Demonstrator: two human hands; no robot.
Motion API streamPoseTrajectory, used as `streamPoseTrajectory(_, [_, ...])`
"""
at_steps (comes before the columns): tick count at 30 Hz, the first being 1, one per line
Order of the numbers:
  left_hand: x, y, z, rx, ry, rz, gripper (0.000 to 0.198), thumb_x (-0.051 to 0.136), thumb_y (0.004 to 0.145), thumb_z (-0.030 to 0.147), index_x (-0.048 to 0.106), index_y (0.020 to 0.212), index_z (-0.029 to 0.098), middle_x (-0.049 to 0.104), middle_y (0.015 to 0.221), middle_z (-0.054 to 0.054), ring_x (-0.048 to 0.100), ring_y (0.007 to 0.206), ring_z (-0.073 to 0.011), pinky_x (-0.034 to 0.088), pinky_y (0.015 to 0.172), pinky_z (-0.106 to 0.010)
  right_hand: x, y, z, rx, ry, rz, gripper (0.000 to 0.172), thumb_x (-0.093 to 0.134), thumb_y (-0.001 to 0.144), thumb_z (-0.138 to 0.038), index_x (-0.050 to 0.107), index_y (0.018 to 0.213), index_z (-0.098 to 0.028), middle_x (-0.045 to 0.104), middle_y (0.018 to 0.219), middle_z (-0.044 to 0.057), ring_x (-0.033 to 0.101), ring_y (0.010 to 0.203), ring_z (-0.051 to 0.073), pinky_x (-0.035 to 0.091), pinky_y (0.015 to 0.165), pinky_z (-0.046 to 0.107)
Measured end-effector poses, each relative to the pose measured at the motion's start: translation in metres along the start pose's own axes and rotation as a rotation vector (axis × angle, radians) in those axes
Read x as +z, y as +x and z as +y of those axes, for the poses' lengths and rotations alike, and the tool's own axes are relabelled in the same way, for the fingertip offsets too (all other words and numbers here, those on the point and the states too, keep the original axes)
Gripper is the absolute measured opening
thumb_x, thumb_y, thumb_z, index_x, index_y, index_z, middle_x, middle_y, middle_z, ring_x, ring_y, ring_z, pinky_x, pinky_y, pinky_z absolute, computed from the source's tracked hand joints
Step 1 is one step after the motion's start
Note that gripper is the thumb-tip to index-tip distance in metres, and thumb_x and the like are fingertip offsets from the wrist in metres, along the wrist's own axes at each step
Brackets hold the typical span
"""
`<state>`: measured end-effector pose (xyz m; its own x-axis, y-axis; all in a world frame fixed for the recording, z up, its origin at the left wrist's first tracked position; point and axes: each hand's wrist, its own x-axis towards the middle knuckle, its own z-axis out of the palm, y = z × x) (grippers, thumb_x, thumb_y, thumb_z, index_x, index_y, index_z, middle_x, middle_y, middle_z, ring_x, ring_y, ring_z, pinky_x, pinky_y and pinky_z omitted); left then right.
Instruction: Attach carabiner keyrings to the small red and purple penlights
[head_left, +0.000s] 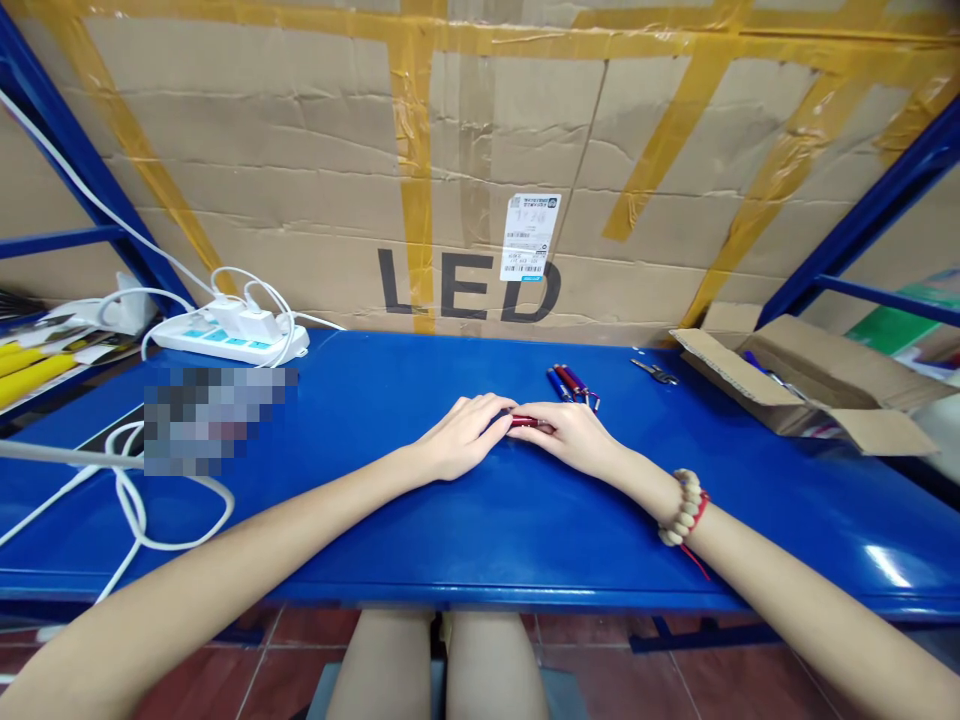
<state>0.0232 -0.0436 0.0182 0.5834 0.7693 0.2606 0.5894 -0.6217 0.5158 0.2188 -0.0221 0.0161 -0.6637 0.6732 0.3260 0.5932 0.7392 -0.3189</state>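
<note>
A small red metallic cylinder [525, 422] lies between my two hands, low over the blue table [465, 540]. My right hand [574, 435] is closed round its right part, thumb below and fingers above. At its left end, the fingertips of my left hand [466, 435] meet it, with the thumb and fingers close together. The fingers partly hide both ends. Just behind my right hand, several small red and blue metallic cylinders [570, 384] with clips lie side by side on the table.
Keys [654, 373] lie behind, to the right, near an open cardboard box [787, 375] with items inside. A white power strip [225, 335] with plugs and loose white cables [131, 500] occupies the left. A large carton [315, 200] stands along the back edge.
</note>
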Motion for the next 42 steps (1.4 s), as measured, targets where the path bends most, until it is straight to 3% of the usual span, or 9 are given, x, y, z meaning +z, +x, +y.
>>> streamPoseTrajectory(15, [-0.001, 0.002, -0.004, -0.075, -0.093, 0.023, 0.04, 0.014, 0.095, 0.035, 0.049, 0.109, 0.022, 0.056, 0.117, -0.002, 0.047, 0.113, -0.0174, 0.031, 0.099, -0.036, 0.001, 0.0, 0.001, -0.027, 0.003, 0.079, 0.025, 0.052, 0.085, -0.041, 0.068, 0.096, -0.025, 0.071, 0.095, -0.001, 0.066, 0.082, 0.015, 0.045, 0.068, 0.022])
streamPoseTrajectory(27, [0.002, 0.003, -0.007, -0.062, -0.022, -0.003, 0.04, 0.013, 0.095, 0.034, 0.05, 0.106, 0.022, 0.057, 0.113, -0.002, 0.048, 0.103, -0.0184, 0.032, 0.093, -0.039, -0.001, 0.001, 0.002, 0.005, 0.002, 0.039, 0.027, 0.049, 0.087, -0.043, 0.065, 0.1, -0.025, 0.07, 0.092, -0.001, 0.064, 0.076, 0.014, 0.043, 0.065, 0.022])
streamPoseTrajectory(42, [0.004, 0.003, -0.011, -0.042, -0.033, 0.025, 0.037, 0.017, 0.095, 0.035, 0.046, 0.114, 0.021, 0.054, 0.121, -0.004, 0.047, 0.108, -0.0192, 0.031, 0.095, -0.04, 0.0, -0.001, 0.001, 0.032, -0.01, 0.036, 0.027, 0.045, 0.089, -0.035, 0.052, 0.111, -0.022, 0.068, 0.085, 0.002, 0.062, 0.066, 0.014, 0.042, 0.059, 0.023])
